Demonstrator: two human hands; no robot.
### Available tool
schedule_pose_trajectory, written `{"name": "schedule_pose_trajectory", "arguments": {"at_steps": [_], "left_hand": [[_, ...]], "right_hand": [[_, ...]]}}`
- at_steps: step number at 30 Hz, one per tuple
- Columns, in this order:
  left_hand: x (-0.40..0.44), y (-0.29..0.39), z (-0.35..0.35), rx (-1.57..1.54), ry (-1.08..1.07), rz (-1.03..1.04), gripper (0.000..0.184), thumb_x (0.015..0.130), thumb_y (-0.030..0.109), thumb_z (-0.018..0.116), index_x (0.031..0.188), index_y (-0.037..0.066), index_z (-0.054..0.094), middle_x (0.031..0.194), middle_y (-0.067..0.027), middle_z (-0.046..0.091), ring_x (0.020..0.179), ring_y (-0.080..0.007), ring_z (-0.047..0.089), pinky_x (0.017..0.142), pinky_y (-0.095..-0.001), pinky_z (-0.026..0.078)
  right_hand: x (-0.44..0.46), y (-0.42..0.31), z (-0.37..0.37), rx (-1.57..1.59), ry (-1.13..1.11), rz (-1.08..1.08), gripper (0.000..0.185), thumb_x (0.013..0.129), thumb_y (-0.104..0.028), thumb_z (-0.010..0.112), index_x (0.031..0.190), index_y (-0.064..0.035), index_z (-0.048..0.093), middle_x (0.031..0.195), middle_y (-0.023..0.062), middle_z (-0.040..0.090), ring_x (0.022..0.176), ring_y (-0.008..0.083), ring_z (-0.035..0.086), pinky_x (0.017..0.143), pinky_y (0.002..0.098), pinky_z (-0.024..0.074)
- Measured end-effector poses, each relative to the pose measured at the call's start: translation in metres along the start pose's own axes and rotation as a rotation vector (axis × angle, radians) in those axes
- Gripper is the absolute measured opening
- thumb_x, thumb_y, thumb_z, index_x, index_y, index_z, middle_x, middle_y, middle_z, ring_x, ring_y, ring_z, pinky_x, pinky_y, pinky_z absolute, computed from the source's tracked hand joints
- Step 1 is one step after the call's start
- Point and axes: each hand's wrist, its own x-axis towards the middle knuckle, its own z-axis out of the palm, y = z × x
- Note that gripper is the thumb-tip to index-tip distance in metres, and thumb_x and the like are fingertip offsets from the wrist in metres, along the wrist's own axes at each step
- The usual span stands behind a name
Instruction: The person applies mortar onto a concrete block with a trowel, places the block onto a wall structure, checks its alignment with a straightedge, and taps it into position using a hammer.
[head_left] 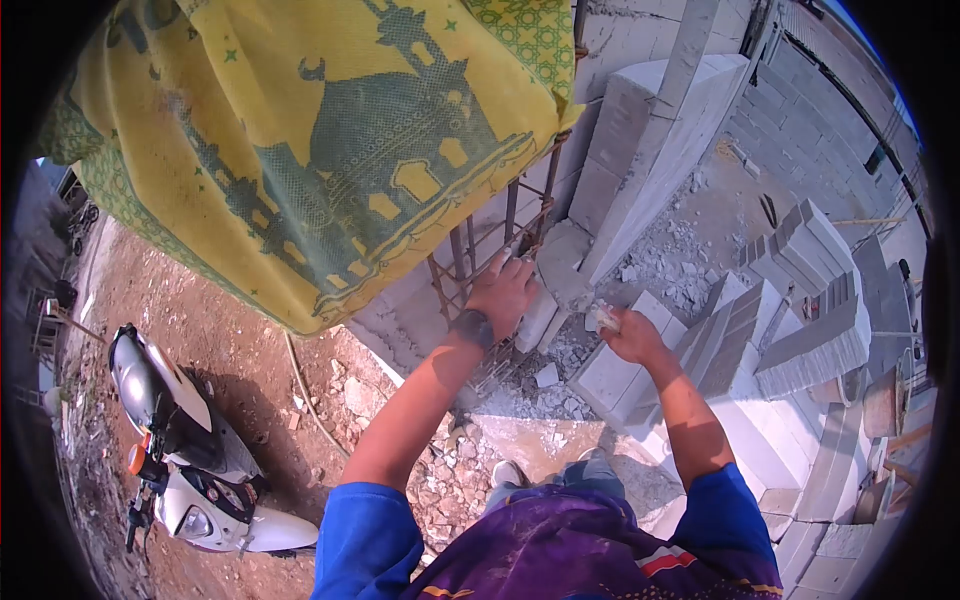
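Observation:
My left hand [503, 292], with a dark band on its wrist, is at the upper edge of a light grey block [537, 320] beside upright reinforcing bars [456, 255]. Its fingers bend over that edge, and their tips are partly hidden. Out to the right, my right hand [632, 335] is closed around a small whitish piece [604, 316], too unclear to name more exactly. Between the hands, broken grey chunks [547, 375] lie low down. Just above them, a long pale beam [650, 165] slants up to the right.
A yellow and green printed cloth [330, 150] hangs at upper left. Stacked light blocks [815, 345] stand on the right. A parked scooter [205, 470] is at lower left, near a hose [305, 390]. Rubble [450, 470] covers the ground by my feet.

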Motion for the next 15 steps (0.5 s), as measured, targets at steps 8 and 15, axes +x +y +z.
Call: {"name": "schedule_pose_trajectory", "arguments": {"at_steps": [8, 15], "left_hand": [[-0.002, 0.001, 0.019, 0.045, 0.215, -0.027, 0.017, 0.090, 0.025, 0.060, 0.095, 0.021, 0.076, 0.121, 0.0002, 0.062, 0.120, -0.0197, 0.056, 0.124, -0.0473, 0.021], [-0.002, 0.002, 0.007, -0.080, 0.024, -0.040, 0.030, 0.083, 0.022, 0.067, 0.112, 0.018, 0.072, 0.125, -0.0037, 0.060, 0.125, -0.0216, 0.053, 0.124, -0.0508, 0.018]], "right_hand": [[0.030, 0.022, 0.009, -0.042, 0.173, -0.091, 0.050, 0.088, -0.028, 0.072, 0.132, -0.0039, 0.067, 0.109, 0.0278, 0.073, 0.104, 0.0464, 0.069, 0.091, 0.0501, 0.0552], [-0.040, 0.016, -0.006, 0.257, 0.030, -0.006, 0.049, 0.091, -0.034, 0.070, 0.128, -0.0024, 0.068, 0.119, 0.0271, 0.071, 0.116, 0.0429, 0.066, 0.100, 0.0439, 0.0519]]}}
